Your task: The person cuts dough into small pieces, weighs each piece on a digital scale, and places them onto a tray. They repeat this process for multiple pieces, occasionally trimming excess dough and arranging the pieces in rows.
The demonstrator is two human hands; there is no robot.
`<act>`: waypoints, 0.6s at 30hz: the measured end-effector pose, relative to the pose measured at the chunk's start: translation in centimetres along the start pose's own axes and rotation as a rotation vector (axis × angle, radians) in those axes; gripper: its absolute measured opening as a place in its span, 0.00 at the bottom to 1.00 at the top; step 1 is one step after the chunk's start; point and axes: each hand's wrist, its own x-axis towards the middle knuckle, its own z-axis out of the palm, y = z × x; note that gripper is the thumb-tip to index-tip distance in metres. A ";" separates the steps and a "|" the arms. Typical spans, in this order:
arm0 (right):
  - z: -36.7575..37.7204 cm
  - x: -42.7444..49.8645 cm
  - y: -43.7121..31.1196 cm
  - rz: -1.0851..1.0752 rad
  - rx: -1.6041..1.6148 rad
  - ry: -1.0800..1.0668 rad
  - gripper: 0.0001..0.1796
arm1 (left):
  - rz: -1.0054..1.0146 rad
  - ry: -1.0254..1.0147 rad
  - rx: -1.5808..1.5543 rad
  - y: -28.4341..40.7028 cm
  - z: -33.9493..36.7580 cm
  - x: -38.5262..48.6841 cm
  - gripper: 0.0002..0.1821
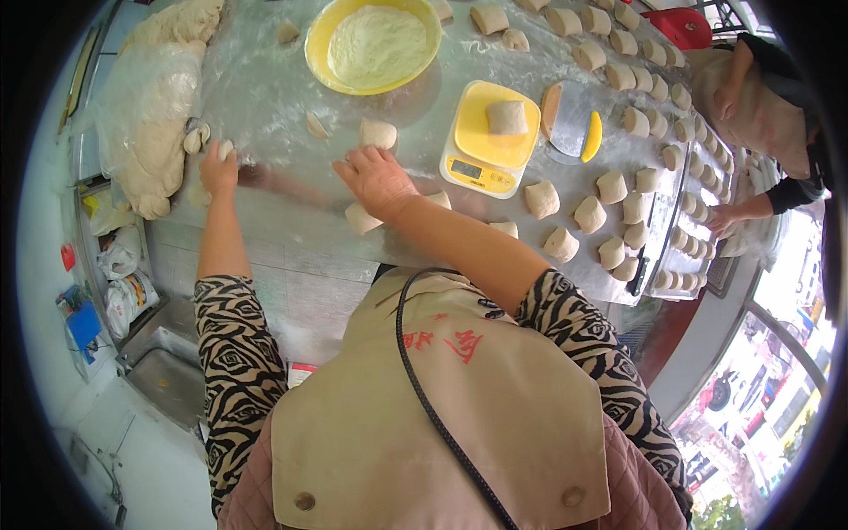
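Note:
My left hand [219, 169] is at the left of the metal table, fingers curled around a small dough piece [226, 150], beside a large mass of dough [156, 159] partly under clear plastic. My right hand [376, 177] lies palm down, fingertips against the near side of a dough piece [378, 134]; whether it grips it I cannot tell. Another dough piece [362, 219] lies just below that hand. To the right, a yellow and white digital kitchen scale [493, 149] carries a dough piece [507, 118]. Next to it lies a dough scraper [571, 122] with a wooden handle.
A yellow bowl of flour [377, 46] stands at the back. Many dough pieces [589, 214] spread over the table's right side, some on trays [669, 245]. A black-handled knife [638, 276] lies near the front edge. A co-worker [762, 112] stands at the right, one hand at the dough rows.

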 end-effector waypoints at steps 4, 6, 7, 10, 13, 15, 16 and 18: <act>-0.6 -1.2 0.9 -0.129 -0.023 0.032 0.29 | -0.334 0.044 -0.772 1.7 -2.4 -1.7 0.30; -2.2 -2.4 1.9 -0.048 0.097 0.038 0.32 | -0.375 -0.059 -1.162 5.1 -5.4 -3.6 0.32; -3.7 -3.3 3.6 0.008 0.183 0.030 0.35 | -0.406 -0.118 -1.377 7.3 -7.1 -4.9 0.33; -8.6 -5.3 10.0 0.262 -0.142 0.193 0.43 | -0.141 -0.525 -1.635 15.5 -11.4 -8.3 0.35; -12.3 -7.2 15.9 0.393 -0.226 0.094 0.49 | 0.252 -0.826 -1.608 26.2 -11.1 -11.5 0.34; -13.7 -7.4 18.2 0.318 -0.022 -0.033 0.45 | 0.410 -0.815 -1.433 33.7 -9.0 -13.7 0.33; -14.0 -8.1 18.3 0.313 0.018 0.052 0.43 | 0.467 -0.736 -1.287 37.5 -7.6 -14.7 0.33; -14.1 -9.6 17.3 0.424 0.076 0.120 0.39 | 0.621 -0.518 -1.074 43.3 -4.9 -17.3 0.35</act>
